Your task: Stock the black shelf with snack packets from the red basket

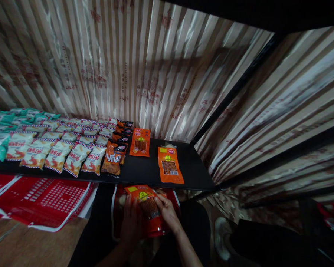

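Both my hands are over a red basket with a white rim (113,215) between my legs. An orange snack packet (148,202) with a yellow round label and a window showing brown strips lies tilted between them. My right hand (168,213) grips its right edge, thumb on top. At its left edge, my left hand (131,218) holds it with the fingers close together; part of this hand is in shadow. On the black shelf just beyond lie two similar orange packets, one at the front right (170,167) and one farther back (140,142). Other contents of the basket are mostly hidden.
Rows of white snack bags (54,154), green bags (0,146) and dark orange bags (111,158) fill the left of the black shelf (195,170). Red baskets (44,202) stand on the floor at left. Black frame bars (233,92) cross the right, before striped curtains (133,63).
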Motion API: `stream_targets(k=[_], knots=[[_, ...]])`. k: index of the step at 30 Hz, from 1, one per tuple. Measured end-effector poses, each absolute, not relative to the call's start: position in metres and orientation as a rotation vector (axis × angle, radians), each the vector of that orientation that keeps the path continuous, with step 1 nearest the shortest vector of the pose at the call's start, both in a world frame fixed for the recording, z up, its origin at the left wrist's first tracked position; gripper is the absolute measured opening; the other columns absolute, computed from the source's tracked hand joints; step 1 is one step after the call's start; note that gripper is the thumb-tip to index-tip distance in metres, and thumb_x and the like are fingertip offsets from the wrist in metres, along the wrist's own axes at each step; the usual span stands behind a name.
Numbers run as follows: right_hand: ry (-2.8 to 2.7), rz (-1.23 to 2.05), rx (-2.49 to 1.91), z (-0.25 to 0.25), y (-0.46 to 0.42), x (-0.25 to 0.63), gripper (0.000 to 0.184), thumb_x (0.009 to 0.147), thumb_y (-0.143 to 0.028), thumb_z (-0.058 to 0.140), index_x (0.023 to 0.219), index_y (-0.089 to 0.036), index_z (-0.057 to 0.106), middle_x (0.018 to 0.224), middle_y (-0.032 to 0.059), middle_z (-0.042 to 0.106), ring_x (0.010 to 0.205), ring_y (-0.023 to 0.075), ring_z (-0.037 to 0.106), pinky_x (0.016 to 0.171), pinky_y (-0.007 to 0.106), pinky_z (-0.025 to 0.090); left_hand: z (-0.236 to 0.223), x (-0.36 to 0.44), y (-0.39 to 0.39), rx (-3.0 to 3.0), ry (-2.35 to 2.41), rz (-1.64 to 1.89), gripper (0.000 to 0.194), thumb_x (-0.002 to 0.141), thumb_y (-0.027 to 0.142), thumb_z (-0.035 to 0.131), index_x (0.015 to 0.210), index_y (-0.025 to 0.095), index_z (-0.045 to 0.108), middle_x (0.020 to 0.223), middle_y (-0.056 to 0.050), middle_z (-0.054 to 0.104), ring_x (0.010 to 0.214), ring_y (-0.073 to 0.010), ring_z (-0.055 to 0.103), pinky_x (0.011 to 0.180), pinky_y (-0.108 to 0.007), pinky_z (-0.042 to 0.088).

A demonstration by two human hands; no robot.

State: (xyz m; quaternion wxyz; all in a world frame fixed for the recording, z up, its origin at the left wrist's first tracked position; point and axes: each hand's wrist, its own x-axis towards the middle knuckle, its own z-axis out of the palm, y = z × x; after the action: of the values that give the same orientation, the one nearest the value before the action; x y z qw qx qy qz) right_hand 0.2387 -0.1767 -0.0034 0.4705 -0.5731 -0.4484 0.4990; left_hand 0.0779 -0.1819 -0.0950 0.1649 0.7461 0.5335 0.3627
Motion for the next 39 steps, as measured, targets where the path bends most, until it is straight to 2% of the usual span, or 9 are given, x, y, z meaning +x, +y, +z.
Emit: stream_targets(k=[9, 15, 24, 30, 39], knots=[[-0.914, 1.204, -1.342, 0.004, -0.177, 0.237, 0.043, 0.075, -0.052, 0.057, 0.102, -0.019, 0.066, 0.087, 0.0055, 0.069, 0.082, 0.0222, 0.062, 0.078, 0.036, 0.048, -0.063, 0.087, -0.165, 2.225, 1.417, 1.187, 0.047, 0.088, 0.017, 0.029, 0.134, 0.015, 0.026, 0.144, -0.014, 0.024, 0.134, -0.0260, 0.018, 0.102, -0.050, 0.033], [-0.935, 1.116, -1.357, 0.020, -0.177, 0.237, 0.039, 0.077, -0.049, 0.056, 0.102, -0.021, 0.065, 0.097, 0.0050, 0.068, 0.090, 0.0220, 0.062, 0.085, 0.039, 0.046, -0.044, 0.091, -0.150, 2.201, 1.390, 1.043, 0.045, 0.084, 0.016, 0.030, 0.127, 0.013, 0.041, 0.136, -0.014, 0.037, 0.127, -0.0256, 0.032, 0.101, -0.049, 0.033], [-0.775, 1.104, -1.347, 0.031, -0.177, 0.228, 0.043, 0.075, -0.048, 0.058, 0.107, -0.019, 0.063, 0.092, 0.0054, 0.069, 0.085, 0.0234, 0.063, 0.074, 0.036, 0.051, -0.016, 0.098, -0.143, 2.055, 1.302, 1.037, 0.044, 0.081, 0.013, 0.030, 0.119, 0.014, 0.052, 0.127, -0.012, 0.048, 0.117, -0.0238, 0.042, 0.099, -0.045, 0.036], [-0.763, 1.064, -1.337, 0.039, -0.181, 0.216, 0.041, 0.074, -0.046, 0.060, 0.106, -0.020, 0.064, 0.096, 0.0054, 0.069, 0.085, 0.0217, 0.064, 0.081, 0.037, 0.049, -0.001, 0.098, -0.144, 1.881, 1.301, 0.999, 0.040, 0.085, 0.026, 0.032, 0.118, 0.016, 0.052, 0.125, -0.010, 0.051, 0.118, -0.0213, 0.044, 0.101, -0.042, 0.034], [-0.984, 0.878, -1.531, 0.052, -0.177, 0.190, 0.040, 0.074, -0.047, 0.060, 0.103, -0.020, 0.066, 0.106, 0.0083, 0.066, 0.103, 0.0244, 0.058, 0.095, 0.039, 0.041, 0.024, 0.091, -0.146, 1.477, 1.175, 0.871, 0.050, 0.082, 0.041, 0.035, 0.121, 0.012, 0.048, 0.132, -0.013, 0.046, 0.124, -0.0207, 0.038, 0.107, -0.038, 0.026]])
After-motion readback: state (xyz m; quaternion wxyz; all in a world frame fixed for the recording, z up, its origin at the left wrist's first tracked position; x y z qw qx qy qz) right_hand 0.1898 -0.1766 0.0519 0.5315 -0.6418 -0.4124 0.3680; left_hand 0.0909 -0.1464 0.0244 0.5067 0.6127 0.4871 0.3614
